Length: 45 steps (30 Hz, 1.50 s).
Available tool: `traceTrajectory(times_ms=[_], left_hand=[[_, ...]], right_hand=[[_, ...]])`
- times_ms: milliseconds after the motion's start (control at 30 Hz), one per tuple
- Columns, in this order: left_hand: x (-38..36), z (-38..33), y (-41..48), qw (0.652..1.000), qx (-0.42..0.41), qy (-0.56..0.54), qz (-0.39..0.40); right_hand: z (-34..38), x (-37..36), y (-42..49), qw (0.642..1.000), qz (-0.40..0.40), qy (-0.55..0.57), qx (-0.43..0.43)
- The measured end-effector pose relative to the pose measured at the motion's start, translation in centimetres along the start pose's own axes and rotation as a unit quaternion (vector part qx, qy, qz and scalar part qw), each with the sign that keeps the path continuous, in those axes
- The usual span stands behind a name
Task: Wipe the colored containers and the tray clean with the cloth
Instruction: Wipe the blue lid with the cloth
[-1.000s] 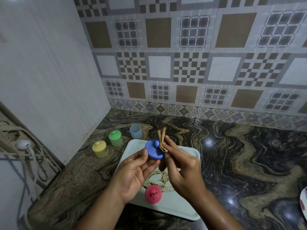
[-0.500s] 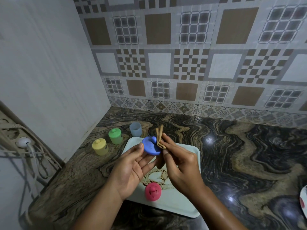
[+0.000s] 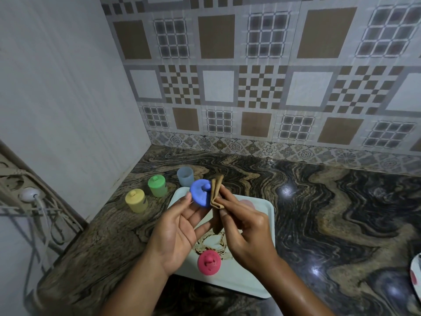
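marble counter (image 3: 319, 213): left hand (image 3: 180, 231) holds blue lid (image 3: 200, 195), seemingly touching right hand's (image 3: 246, 231) cloth (image 3: 216, 192).

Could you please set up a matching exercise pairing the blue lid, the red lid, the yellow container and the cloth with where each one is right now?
Things: 1 blue lid; 2 red lid; 3 yellow container; 4 cloth.
Places: A lying on the tray; B pinched in the right hand; C held in the left hand; D standing on the counter, left of the tray.
Pairs: 1-C, 2-A, 3-D, 4-B.
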<state>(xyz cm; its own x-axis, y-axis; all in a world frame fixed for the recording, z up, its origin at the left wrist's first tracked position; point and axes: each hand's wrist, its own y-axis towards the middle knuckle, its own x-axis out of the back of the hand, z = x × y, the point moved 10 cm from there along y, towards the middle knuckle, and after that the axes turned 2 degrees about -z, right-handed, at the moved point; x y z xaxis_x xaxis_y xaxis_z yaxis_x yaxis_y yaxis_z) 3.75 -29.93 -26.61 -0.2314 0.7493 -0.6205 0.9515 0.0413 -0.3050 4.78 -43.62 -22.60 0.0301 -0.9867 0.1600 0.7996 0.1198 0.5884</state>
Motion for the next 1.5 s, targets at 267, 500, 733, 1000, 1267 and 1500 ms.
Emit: traceTrajectory(times_ms=[267,500,733,1000,1267,1500], left_hand=[[0.4,0.7,0.3,1.0,0.021,0.004,-0.003],[0.0,0.5,0.1,1.0,0.009,-0.005,0.019],[0.3,0.9,0.2,0.999,0.041,0.024,0.02],[0.2,1.0,0.3,0.999,0.0,0.034,0.012],[0.8,0.7,0.1,0.999,0.024,0.021,0.001],[-0.7,0.7,0.0,0.999,-0.009,0.039,0.031]], right_hand=[[-0.6,0.6,1.0,1.0,-0.018,0.023,-0.005],[0.5,0.1,-0.1,0.999,-0.018,-0.007,0.027],[-0.6,0.5,0.0,1.0,-0.012,-0.005,-0.013],[0.0,-0.2,0.7,1.0,-0.013,-0.005,-0.004],[-0.2,0.4,0.2,1.0,-0.014,-0.008,0.0],[0.2,0.8,1.3,0.999,-0.038,-0.017,0.007]])
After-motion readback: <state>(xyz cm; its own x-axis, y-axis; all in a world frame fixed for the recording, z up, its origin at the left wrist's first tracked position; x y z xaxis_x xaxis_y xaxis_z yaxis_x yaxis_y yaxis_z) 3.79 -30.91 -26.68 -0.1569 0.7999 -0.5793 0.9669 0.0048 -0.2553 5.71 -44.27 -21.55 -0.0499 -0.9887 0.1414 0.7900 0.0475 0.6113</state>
